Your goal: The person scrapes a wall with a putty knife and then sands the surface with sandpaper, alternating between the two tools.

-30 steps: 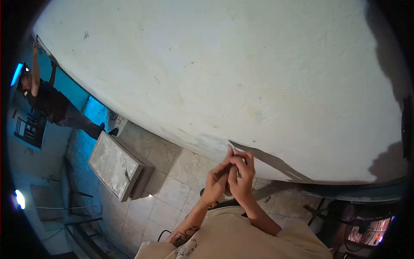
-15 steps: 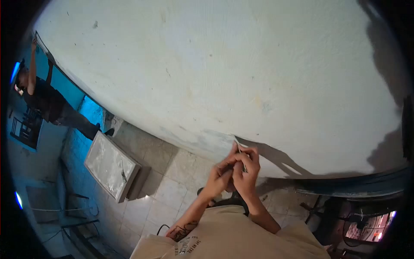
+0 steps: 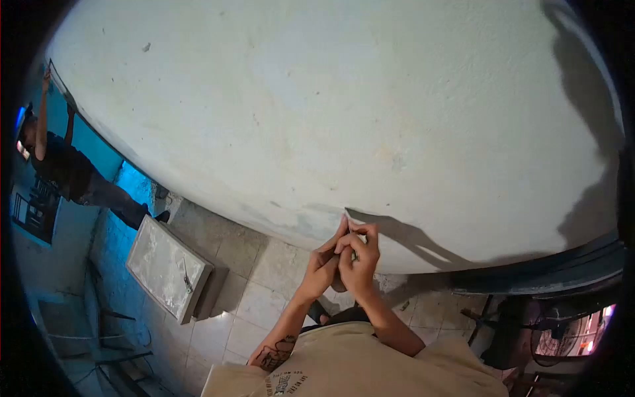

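Note:
My left hand and my right hand are together in front of my body, close to the lower part of a whitish wall. Both are closed, their fingers curled and touching. Between the fingertips shows the pale edge of a small thin piece; its kind cannot be made out, and the fingers cover most of it. Grey smooth patches mark the wall left of my fingertips. The shadow of my hands and arms falls on the wall to the right.
A low whitish slab-topped stand is on the tiled floor at left, with a thin tool on it. Another person stands at far left, arms raised at the wall's edge. A fan is at lower right.
My hands appear slightly farther left and remain pressed together. The view has shifted a little; the other person holds nearly the same pose.

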`<action>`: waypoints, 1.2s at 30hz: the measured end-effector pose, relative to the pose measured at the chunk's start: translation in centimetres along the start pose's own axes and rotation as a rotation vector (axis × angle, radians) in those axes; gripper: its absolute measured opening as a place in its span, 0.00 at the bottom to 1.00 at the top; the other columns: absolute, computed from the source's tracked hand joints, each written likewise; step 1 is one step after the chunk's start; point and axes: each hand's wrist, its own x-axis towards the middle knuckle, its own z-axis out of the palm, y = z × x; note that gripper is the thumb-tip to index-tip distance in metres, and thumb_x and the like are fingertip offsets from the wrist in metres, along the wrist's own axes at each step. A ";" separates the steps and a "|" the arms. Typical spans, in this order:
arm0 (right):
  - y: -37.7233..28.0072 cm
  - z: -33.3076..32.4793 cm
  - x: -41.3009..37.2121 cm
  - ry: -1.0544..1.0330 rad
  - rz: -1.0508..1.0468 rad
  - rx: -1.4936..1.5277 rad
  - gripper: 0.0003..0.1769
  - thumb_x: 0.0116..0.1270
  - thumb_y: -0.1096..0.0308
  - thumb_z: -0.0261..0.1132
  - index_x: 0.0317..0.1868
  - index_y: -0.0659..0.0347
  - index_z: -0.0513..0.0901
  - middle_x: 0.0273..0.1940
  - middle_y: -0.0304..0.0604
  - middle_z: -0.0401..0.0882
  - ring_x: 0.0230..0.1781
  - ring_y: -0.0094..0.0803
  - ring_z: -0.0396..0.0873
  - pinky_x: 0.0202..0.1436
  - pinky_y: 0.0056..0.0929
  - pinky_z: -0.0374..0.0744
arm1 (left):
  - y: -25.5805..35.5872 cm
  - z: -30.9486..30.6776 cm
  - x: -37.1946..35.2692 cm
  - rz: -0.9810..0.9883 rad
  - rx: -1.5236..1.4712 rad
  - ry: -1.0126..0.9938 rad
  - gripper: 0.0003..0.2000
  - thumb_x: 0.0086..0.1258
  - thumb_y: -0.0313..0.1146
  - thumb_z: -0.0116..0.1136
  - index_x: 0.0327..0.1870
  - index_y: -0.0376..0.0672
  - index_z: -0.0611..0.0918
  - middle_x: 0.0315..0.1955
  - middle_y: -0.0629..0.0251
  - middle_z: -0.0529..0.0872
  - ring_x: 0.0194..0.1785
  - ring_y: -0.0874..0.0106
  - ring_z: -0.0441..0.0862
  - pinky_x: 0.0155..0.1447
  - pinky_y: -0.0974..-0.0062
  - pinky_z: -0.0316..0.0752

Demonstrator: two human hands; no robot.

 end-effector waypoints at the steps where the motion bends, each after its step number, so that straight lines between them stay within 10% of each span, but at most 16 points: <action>1: 0.0 -0.3 -0.1 -0.019 0.058 0.024 0.08 0.51 0.86 0.52 0.20 0.66 0.72 0.34 0.44 0.65 0.31 0.30 0.69 0.34 0.26 0.69 | 0.2 0.3 -0.1 -0.038 -0.023 0.014 0.30 0.57 0.12 0.34 0.66 0.36 0.55 0.65 0.60 0.59 0.61 0.77 0.62 0.62 0.81 0.57; 11: -0.2 -0.6 0.3 -0.020 -0.007 -0.004 0.08 0.51 0.86 0.53 0.21 0.64 0.72 0.33 0.46 0.67 0.33 0.36 0.72 0.32 0.32 0.71 | 1.1 0.9 -0.2 0.020 -0.027 0.004 0.29 0.59 0.13 0.33 0.66 0.37 0.56 0.62 0.62 0.64 0.60 0.79 0.62 0.62 0.80 0.58; 15: 0.7 -0.5 0.4 -0.012 -0.040 -0.102 0.07 0.49 0.85 0.53 0.20 0.64 0.72 0.32 0.48 0.67 0.34 0.40 0.72 0.33 0.34 0.71 | -0.5 0.4 0.6 0.065 0.025 -0.001 0.30 0.59 0.15 0.37 0.67 0.42 0.57 0.56 0.75 0.69 0.36 0.89 0.64 0.37 0.93 0.61; 21: 1.5 -2.1 -0.6 -0.065 0.159 0.082 0.06 0.50 0.85 0.54 0.22 0.65 0.74 0.37 0.49 0.68 0.35 0.39 0.73 0.35 0.33 0.71 | 0.1 1.3 -0.4 -0.124 -0.002 -0.044 0.32 0.58 0.14 0.36 0.67 0.43 0.56 0.56 0.71 0.71 0.30 0.89 0.66 0.34 0.93 0.64; 22: 1.6 -2.0 -0.2 -0.046 0.064 0.102 0.06 0.51 0.85 0.55 0.22 0.66 0.73 0.37 0.48 0.69 0.34 0.36 0.73 0.34 0.30 0.72 | -1.7 1.9 0.6 0.261 0.102 0.023 0.32 0.58 0.14 0.35 0.68 0.44 0.55 0.53 0.71 0.73 0.24 0.89 0.65 0.28 0.92 0.63; 27: 2.4 -1.3 -0.2 -0.030 -0.092 -0.003 0.05 0.51 0.85 0.54 0.22 0.67 0.73 0.37 0.47 0.68 0.32 0.35 0.74 0.32 0.30 0.73 | -2.4 0.5 0.4 0.113 0.045 -0.012 0.33 0.57 0.13 0.34 0.68 0.46 0.55 0.53 0.67 0.74 0.19 0.87 0.67 0.24 0.89 0.66; 29: 2.0 -2.0 -0.2 -0.060 -0.037 0.013 0.05 0.51 0.86 0.53 0.23 0.68 0.73 0.37 0.47 0.68 0.32 0.35 0.74 0.32 0.30 0.73 | -1.6 0.9 0.1 0.024 0.002 -0.048 0.32 0.58 0.13 0.33 0.68 0.44 0.56 0.60 0.62 0.68 0.24 0.85 0.73 0.27 0.88 0.69; 31: 1.7 -1.2 -0.1 -0.013 0.051 0.152 0.06 0.52 0.86 0.52 0.23 0.68 0.73 0.37 0.46 0.67 0.31 0.32 0.74 0.30 0.27 0.72 | -2.7 0.7 1.2 0.352 0.138 -0.039 0.31 0.58 0.14 0.33 0.67 0.42 0.55 0.64 0.60 0.61 0.29 0.85 0.75 0.29 0.89 0.69; 34: 2.4 0.2 -0.1 0.022 -0.023 0.053 0.08 0.51 0.87 0.50 0.24 0.68 0.75 0.37 0.46 0.68 0.27 0.29 0.73 0.26 0.24 0.72 | -0.2 0.1 0.5 -0.084 0.038 -0.058 0.31 0.58 0.14 0.33 0.67 0.37 0.53 0.68 0.58 0.48 0.63 0.75 0.62 0.60 0.81 0.61; 36: 2.3 -1.2 -0.2 -0.003 -0.039 0.041 0.08 0.51 0.87 0.51 0.24 0.68 0.75 0.37 0.46 0.68 0.27 0.29 0.73 0.27 0.24 0.72 | 0.2 1.4 -0.4 -0.165 -0.032 -0.030 0.30 0.58 0.13 0.33 0.67 0.36 0.53 0.69 0.59 0.48 0.65 0.76 0.56 0.63 0.80 0.56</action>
